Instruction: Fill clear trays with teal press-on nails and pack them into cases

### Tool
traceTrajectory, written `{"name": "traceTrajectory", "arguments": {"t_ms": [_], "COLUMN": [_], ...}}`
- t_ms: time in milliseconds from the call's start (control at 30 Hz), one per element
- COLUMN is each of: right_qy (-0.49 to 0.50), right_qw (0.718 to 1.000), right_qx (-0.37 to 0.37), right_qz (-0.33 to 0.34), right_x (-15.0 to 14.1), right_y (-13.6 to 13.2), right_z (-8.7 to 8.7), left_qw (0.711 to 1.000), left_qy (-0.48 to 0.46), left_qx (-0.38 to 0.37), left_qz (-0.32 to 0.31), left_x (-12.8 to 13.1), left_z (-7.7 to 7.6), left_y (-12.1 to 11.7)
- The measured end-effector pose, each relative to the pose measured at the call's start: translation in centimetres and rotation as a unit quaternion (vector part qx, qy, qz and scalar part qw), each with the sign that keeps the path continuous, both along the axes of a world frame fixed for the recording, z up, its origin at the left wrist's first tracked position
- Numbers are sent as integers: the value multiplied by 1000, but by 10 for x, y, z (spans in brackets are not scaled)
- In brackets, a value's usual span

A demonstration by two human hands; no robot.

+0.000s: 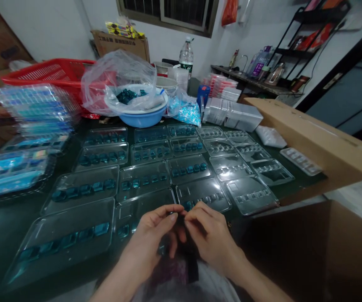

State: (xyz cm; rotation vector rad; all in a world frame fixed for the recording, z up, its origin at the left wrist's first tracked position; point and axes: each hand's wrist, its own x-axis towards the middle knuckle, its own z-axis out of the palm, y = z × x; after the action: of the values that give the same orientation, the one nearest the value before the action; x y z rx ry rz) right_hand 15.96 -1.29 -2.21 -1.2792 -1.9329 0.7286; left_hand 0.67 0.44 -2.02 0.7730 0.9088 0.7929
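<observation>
My left hand [156,230] and my right hand [211,235] meet at the table's near edge, thumbs and forefingers pinched close together. Whatever lies between the fingertips is too small and dark to make out. A teal glint shows under my left fingers. Just beyond my right fingers lies a transparent plastic tray [204,191] with moulded pockets and a teal piece at its left end. Partly behind my left hand is another tray [148,201] with teal pieces. Rows of similar trays, several bearing faceted teal gem-like pieces [97,186], cover the dark green tabletop.
At the back stands a blue basin [143,119] holding teal pieces and a plastic bag. A red basket [58,69] is behind it. Blurred stacks of packs [39,109] rise at left. A long cardboard box [313,130] borders the right, near stacked plastic trays [240,115].
</observation>
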Motion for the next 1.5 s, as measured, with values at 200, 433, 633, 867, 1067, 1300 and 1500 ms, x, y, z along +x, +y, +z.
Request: {"name": "traceTrajectory", "arguments": {"t_ms": [200,433,633,867,1067,1300,1500], "right_qy": [29,-75,-28,275,342,364,251], "right_qw": [999,997,997,929,890,858,926], "right_qx": [-21,-17,-74,-249,-301,-358,-279], "right_qz": [32,-12,5,-2,-2,58,50], "right_x": [-3,-12,-6,-2,1,9,8], "right_y": [0,10,14,21,25,26,20], "right_z": [10,11,10,0,-7,-15,-3], "left_qw": [998,986,979,983,971,972,960], "left_qy": [34,137,167,166,203,201,243], "left_qx": [-13,97,111,75,124,119,138], "left_qz": [54,15,-25,-1,-3,-34,-35], "left_x": [6,7,4,1,-6,-5,-2], "left_z": [-2,2,5,-1,-4,1,8], "left_y": [1,-2,1,4,4,4,3]}}
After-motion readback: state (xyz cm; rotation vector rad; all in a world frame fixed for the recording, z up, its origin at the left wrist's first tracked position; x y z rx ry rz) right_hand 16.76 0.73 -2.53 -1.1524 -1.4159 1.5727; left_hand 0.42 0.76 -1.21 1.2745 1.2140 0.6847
